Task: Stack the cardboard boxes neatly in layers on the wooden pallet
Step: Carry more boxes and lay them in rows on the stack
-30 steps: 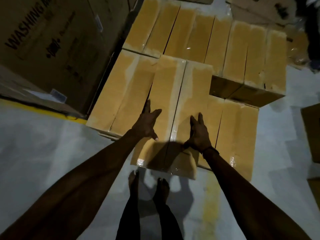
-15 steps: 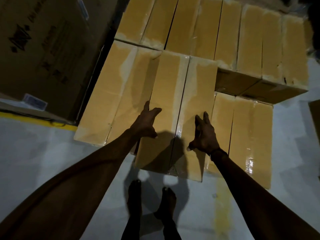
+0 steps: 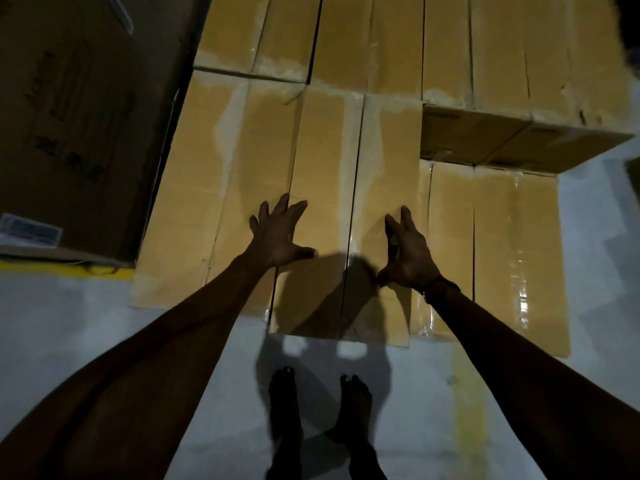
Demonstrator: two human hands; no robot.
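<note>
A: Where are the hands?

B: Both lie on top of the middle box (image 3: 349, 188). The left hand (image 3: 277, 237) has its fingers spread and straight, palm down on the left half of the lid, thumb pointing toward the centre seam. The right hand (image 3: 408, 258) sits on the right half, fingers straight and close together, pointing away from the person.

A: Is either one gripping?

B: No. Neither hand curls round anything; both are flat on the cardboard.

A: What sits around that box?

B: Just left of the left hand, touching the middle box, is the left box (image 3: 214, 188) at the same height. Right of the right hand lies a lower box (image 3: 498, 251) with glossy tape on top. Beyond the fingertips runs the back row of boxes (image 3: 433, 43), level with the middle box.

A: And the pallet?

B: Hidden; I cannot see it.

A: Anything else?

B: A large dark carton (image 3: 76, 116) far left, the pale floor (image 3: 69, 327), and bare feet (image 3: 318, 410) below the wrists.
</note>
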